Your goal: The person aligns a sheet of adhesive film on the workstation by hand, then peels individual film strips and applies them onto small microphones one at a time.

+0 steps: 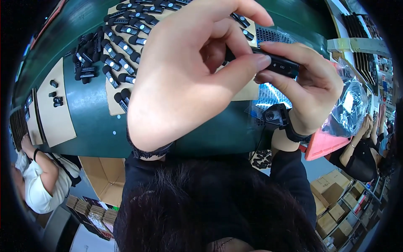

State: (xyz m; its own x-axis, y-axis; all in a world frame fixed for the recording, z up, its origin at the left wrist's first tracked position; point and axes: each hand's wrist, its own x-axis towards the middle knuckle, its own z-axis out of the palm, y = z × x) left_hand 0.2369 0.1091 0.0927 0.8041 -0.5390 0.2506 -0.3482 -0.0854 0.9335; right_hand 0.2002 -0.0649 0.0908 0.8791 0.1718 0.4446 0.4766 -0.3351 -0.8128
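**Lot: one slim black device, held between two hands**

Location: above the right side of the tan board, the reference piece.
Right hand: gripping the device, index finger above, thumb below.
Left hand: over the board, thumb and fingers pinched on the device's left end; anything else inside that curl cannot be told.
Left of the board: a loose heap of black microphones; on it, further microphones in rows.
Step, as judged: two-handed handling or checking.
Next move, as judged: calls for a steady right grip while the left fingertips work that end.
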